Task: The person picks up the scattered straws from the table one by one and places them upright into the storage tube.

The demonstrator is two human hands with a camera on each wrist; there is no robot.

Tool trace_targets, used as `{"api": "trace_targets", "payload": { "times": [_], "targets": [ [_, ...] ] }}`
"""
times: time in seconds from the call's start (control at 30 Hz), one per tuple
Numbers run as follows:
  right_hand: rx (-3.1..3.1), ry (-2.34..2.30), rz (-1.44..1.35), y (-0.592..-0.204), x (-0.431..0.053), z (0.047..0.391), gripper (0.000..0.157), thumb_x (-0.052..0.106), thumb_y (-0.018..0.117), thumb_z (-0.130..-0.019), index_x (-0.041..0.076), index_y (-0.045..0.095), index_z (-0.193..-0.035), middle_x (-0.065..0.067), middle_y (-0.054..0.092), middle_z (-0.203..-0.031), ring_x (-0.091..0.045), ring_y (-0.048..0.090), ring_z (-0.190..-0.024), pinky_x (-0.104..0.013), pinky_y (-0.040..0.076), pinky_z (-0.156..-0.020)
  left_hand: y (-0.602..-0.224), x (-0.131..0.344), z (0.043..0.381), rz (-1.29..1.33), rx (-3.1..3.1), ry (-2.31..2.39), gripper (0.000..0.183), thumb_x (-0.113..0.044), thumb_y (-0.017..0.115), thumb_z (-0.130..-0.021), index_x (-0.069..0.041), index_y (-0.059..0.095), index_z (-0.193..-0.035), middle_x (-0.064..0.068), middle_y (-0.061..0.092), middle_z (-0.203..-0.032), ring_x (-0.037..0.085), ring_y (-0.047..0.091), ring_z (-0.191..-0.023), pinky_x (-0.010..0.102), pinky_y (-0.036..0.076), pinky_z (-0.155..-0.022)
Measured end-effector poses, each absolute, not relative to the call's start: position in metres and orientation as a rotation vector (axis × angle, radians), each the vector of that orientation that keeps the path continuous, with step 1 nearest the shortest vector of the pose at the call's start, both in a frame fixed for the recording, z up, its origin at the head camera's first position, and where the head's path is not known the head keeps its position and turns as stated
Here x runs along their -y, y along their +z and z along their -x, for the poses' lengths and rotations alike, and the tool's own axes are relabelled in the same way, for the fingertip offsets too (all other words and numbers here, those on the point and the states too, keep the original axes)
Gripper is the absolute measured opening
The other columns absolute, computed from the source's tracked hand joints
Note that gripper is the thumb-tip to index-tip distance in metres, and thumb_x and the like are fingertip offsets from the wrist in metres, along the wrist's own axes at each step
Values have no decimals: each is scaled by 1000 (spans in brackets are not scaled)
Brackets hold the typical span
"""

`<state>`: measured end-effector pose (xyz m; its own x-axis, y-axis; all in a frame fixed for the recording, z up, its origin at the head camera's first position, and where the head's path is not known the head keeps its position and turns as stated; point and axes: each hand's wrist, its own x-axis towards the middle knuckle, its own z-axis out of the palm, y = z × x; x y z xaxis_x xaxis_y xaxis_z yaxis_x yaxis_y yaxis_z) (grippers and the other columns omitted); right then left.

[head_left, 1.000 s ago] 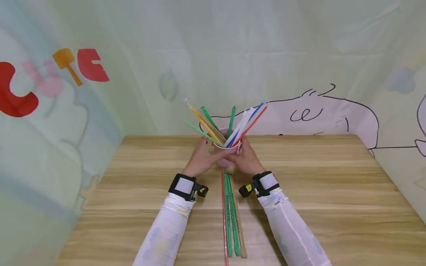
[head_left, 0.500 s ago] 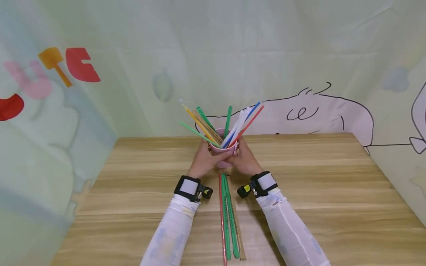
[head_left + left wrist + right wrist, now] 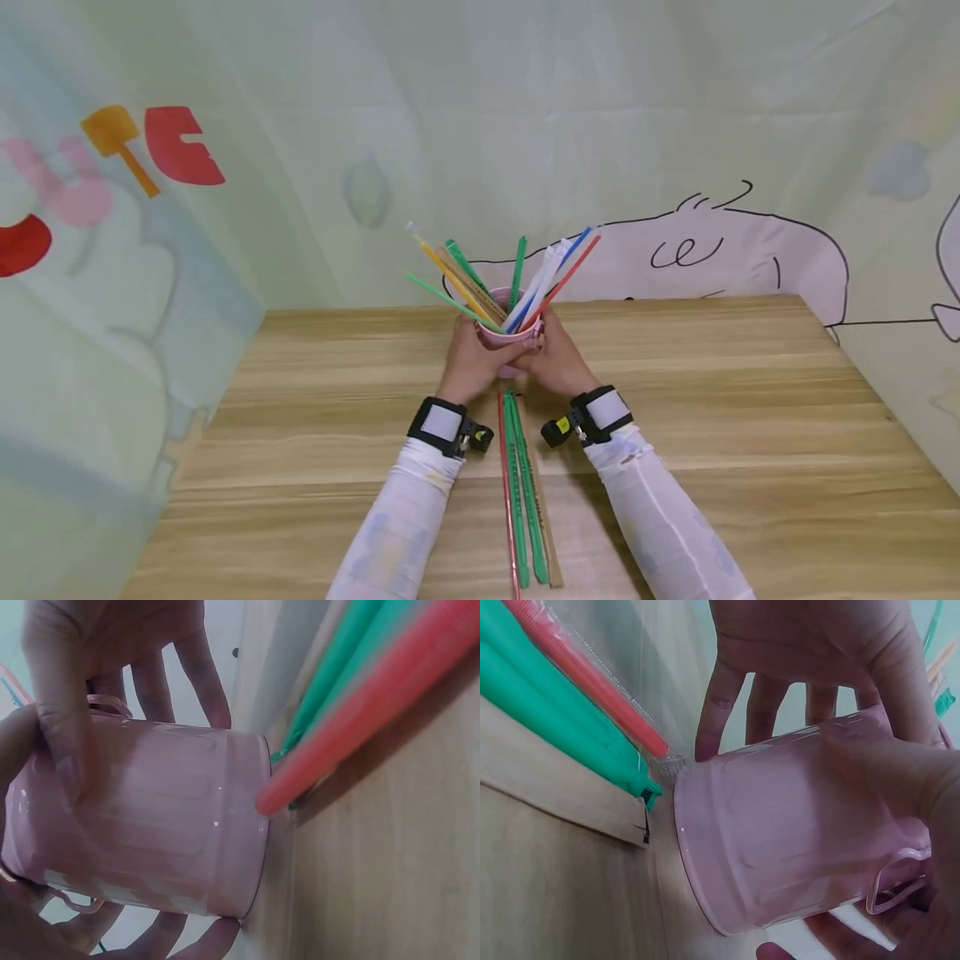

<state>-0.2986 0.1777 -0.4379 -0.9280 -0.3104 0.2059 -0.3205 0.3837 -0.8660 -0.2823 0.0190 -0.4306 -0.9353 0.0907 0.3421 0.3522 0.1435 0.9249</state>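
Note:
A small pink bucket (image 3: pixel 510 337) with side handles stands near the back of the table, several wrapped straws (image 3: pixel 480 287) fanning out of its mouth. My left hand (image 3: pixel 474 360) holds it from the left, thumb across the front. From the right, my right hand (image 3: pixel 557 358) grips the same bucket, its thumb meeting the other in front. Both wrist views show the bucket (image 3: pixel 150 817) between the hands, fingers spread along its sides. In front of its base lie a red straw (image 3: pixel 507 500), two green-wrapped straws (image 3: pixel 528 500) and a brown paper-wrapped straw (image 3: pixel 551 550).
The wooden table (image 3: pixel 315 450) extends to both sides of the arms. Its back edge meets a printed curtain (image 3: pixel 465 108) close behind the bucket. Each wrist wears a black strap with a small camera (image 3: pixel 480 435).
The left forearm and wrist have shifted a little to the right. Both hands keep hold of the bucket, and the straws on the table lie as before. The head view has turned slightly.

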Motion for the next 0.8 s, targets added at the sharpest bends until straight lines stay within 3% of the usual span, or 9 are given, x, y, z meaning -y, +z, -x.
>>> {"api": "trace_targets", "payload": {
  "times": [0.2,0.3,0.4,0.53,0.63,0.8],
  "targets": [
    [2735,1510,-535,-435,-187,287,94,30,80,-79,12,23,-151,-13,37,-144,-25,35,-128,-56,34,-106,-423,-18,274,446,2211,-1924,80,-11,83,-76,-4,38,-141,22,41,-136,30,42,-123,53,37,-104],
    [2849,1390,-444,-430,-193,275,88,34,78,-81,10,27,-149,-17,42,-139,-30,41,-122,-55,43,-99,-431,-18,280,449,2224,-1885,79,-17,83,-76,-7,40,-141,17,44,-135,25,44,-123,51,38,-104],
    [2959,1274,-402,-427,-199,257,74,34,76,-82,6,38,-139,-18,53,-124,-29,52,-107,-49,51,-87,-443,-18,289,386,2292,-1819,83,-30,84,-75,-14,38,-143,10,44,-134,16,43,-120,46,40,-103],
    [3072,1092,-482,-429,-200,231,44,34,76,-82,7,57,-112,-9,64,-95,-19,57,-81,-38,53,-69,-450,-17,294,314,2358,-1777,87,-39,84,-73,-22,36,-143,5,40,-133,11,41,-119,44,41,-103],
    [3132,982,-538,-433,-196,213,29,31,77,-81,12,62,-95,0,62,-80,-14,55,-70,-33,50,-61,-446,-16,291,329,2347,-1793,86,-34,85,-74,-20,36,-144,8,40,-135,15,41,-120,47,40,-104],
    [3181,862,-561,-440,-191,196,22,26,77,-78,13,61,-86,2,58,-74,-12,51,-65,-31,46,-58,-425,-15,277,402,2264,-1853,80,-16,82,-76,-9,39,-142,19,39,-134,27,41,-121,53,37,-104]
  ]
}}
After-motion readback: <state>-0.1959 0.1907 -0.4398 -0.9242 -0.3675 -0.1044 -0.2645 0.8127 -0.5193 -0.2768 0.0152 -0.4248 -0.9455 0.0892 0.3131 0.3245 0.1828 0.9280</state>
